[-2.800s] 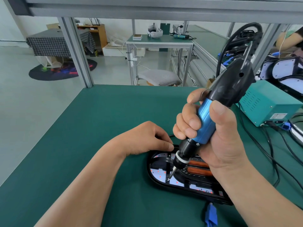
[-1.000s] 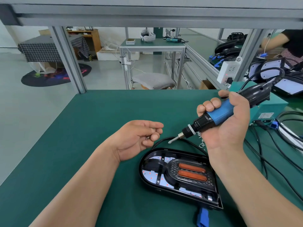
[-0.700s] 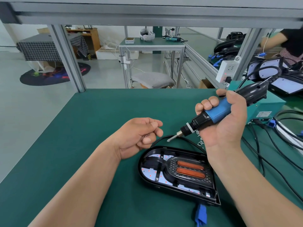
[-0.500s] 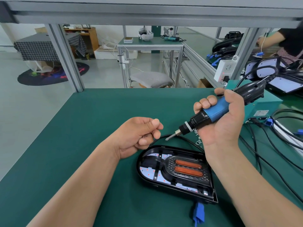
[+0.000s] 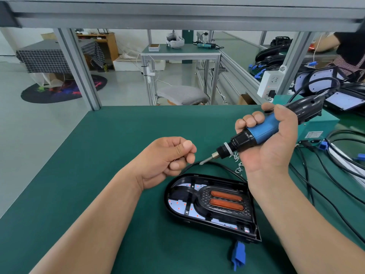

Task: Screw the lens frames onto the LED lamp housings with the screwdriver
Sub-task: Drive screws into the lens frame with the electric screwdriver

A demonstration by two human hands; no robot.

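Right fingers [image 5: 250, 120] wrap the screwdriver [image 5: 260, 131]; left fingers [image 5: 185, 153] curl, contents unclear. The housing [image 5: 209, 204] lies on a green tabletop [image 5: 98, 175]. The teal box [image 5: 320, 123] has an unreadable label.

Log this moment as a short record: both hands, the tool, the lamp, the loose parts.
left hand: fingers curled, thumb on forefinger, clear of the lamp; whether it holds anything cannot be told
right hand: grips the screwdriver by its blue body
screwdriver: tilted, bit pointing down-left, not touching the lamp
lamp housing: flat on the green mat, lens frame seated in it
screws: loose heap by the right hand
blue connector: at the housing's near corner
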